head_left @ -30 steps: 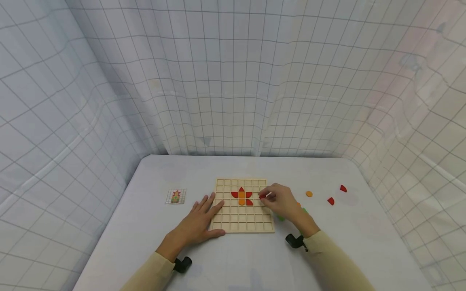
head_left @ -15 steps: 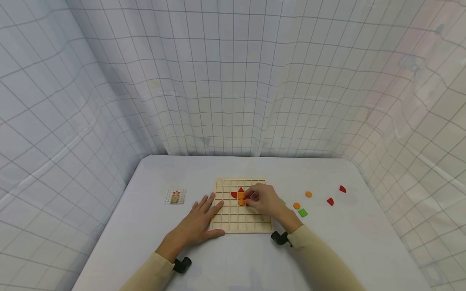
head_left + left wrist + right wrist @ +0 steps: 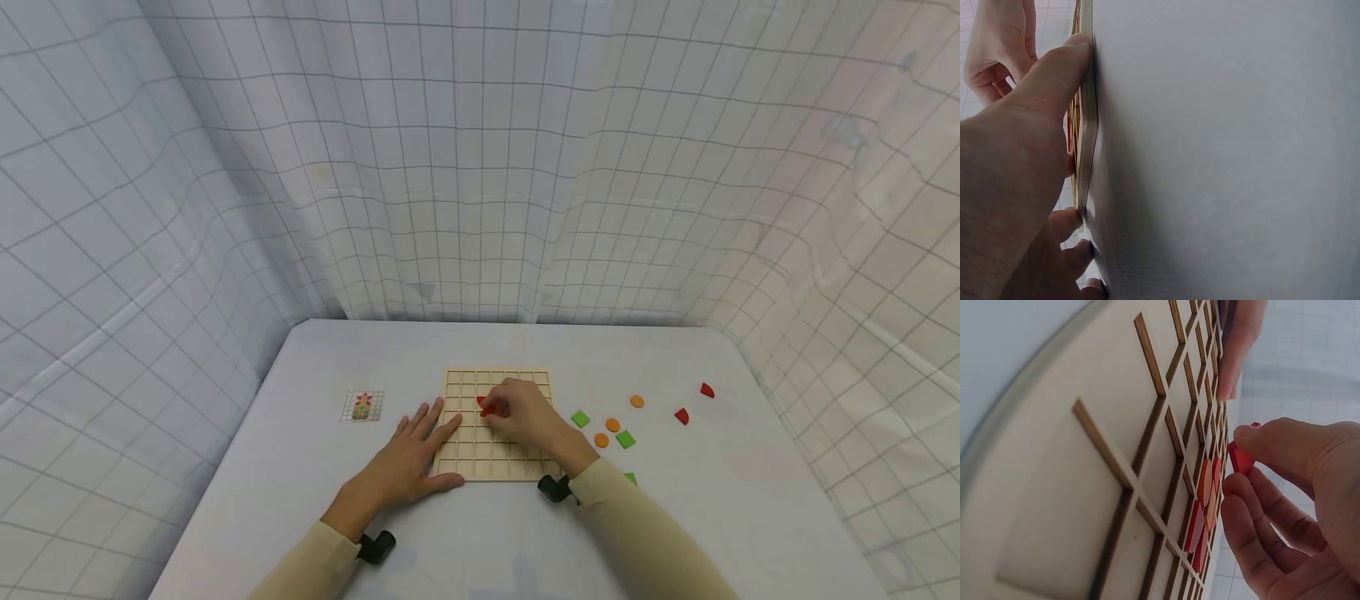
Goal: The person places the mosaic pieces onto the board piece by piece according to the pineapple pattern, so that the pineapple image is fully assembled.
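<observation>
A pale wooden grid board [image 3: 472, 458] lies at the middle of the table. My left hand [image 3: 411, 454] rests with spread fingers on its left side, and the thumb [image 3: 1060, 72] lies along its near edge. Over the board, my right hand [image 3: 525, 414] pinches a red piece [image 3: 1242, 457] between thumb and fingertips, close above the cells. In the right wrist view, orange pieces [image 3: 1204, 482] and red pieces [image 3: 1194, 530] sit in the grid beside it. From the head view the right hand hides most of them; one red piece [image 3: 481, 400] shows at its fingertips.
Right of the board lie several loose pieces: green squares [image 3: 581, 419], orange discs [image 3: 612, 425] and red quarter-circles [image 3: 682, 416]. A small card [image 3: 362, 406] with a coloured figure on a grid lies to the left. White grid-patterned curtains [image 3: 480, 208] surround the table.
My right hand has moved left across the board with the red piece, from its right side to the placed pieces. Loose green and orange pieces are now uncovered. My left hand has stayed put.
</observation>
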`<state>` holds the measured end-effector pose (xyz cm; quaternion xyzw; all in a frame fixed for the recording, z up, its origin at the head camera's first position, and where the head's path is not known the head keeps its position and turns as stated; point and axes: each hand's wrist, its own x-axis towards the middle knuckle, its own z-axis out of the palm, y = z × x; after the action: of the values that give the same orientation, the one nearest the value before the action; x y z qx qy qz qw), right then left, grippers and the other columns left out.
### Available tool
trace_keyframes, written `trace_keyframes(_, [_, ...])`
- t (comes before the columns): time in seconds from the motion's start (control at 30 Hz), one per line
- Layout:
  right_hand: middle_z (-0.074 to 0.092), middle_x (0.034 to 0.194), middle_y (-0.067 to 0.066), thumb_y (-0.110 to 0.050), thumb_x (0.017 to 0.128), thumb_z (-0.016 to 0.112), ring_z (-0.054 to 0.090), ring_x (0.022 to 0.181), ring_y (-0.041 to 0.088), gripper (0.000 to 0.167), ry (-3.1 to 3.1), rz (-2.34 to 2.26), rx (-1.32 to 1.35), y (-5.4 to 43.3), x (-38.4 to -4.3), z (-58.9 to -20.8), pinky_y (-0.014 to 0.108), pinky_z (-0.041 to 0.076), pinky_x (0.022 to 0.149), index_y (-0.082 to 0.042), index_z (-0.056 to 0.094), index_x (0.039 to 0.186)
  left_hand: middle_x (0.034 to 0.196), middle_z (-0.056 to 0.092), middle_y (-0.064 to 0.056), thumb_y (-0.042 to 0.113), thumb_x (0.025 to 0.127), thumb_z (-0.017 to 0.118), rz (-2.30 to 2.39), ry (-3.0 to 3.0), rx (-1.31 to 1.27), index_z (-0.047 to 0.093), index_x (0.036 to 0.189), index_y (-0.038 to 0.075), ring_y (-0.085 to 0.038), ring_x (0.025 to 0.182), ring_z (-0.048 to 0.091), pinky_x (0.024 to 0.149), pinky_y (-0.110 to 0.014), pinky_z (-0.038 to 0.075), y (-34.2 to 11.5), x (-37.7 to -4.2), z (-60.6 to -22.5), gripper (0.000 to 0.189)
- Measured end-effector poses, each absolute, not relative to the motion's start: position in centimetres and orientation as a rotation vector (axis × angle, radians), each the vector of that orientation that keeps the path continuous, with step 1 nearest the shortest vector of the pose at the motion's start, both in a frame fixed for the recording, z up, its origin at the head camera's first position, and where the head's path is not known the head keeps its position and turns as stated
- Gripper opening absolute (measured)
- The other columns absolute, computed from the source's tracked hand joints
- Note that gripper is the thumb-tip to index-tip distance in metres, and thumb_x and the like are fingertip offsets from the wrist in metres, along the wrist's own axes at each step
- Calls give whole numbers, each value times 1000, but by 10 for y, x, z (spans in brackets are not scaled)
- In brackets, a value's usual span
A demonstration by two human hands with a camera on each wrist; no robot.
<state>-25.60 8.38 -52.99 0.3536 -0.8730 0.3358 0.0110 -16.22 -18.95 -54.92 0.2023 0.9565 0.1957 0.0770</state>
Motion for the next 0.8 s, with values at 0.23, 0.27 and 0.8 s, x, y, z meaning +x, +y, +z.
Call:
trace_keyframes(0.23, [81,113,7,-6,103,89,72,95,14,14,-2791,971,1124,77,-258,-536,23,63,83,-6,90,116,195,17,-25,67,106,78,605,2862,614,38,184,18,-54,181,19,143,-78,23,-189,-161,-548,101])
trace_keyframes(0.27, [81,113,7,-7,103,89,72,95,14,13,-2796,971,1125,77,-258,-537,24,63,83,-6,90,116,195,17,-25,67,106,78,607,2861,614,38,184,18,-55,181,19,142,-79,23,-189,-161,-548,101])
trace_keyframes(0.8, [79,109,7,-9,103,89,74,97,17,12,-2765,927,1183,75,-258,-540,30,67,87,-7,93,114,196,16,-24,68,106,77,583,2863,608,37,185,18,-53,182,18,143,-78,24,-190,-161,-547,101])
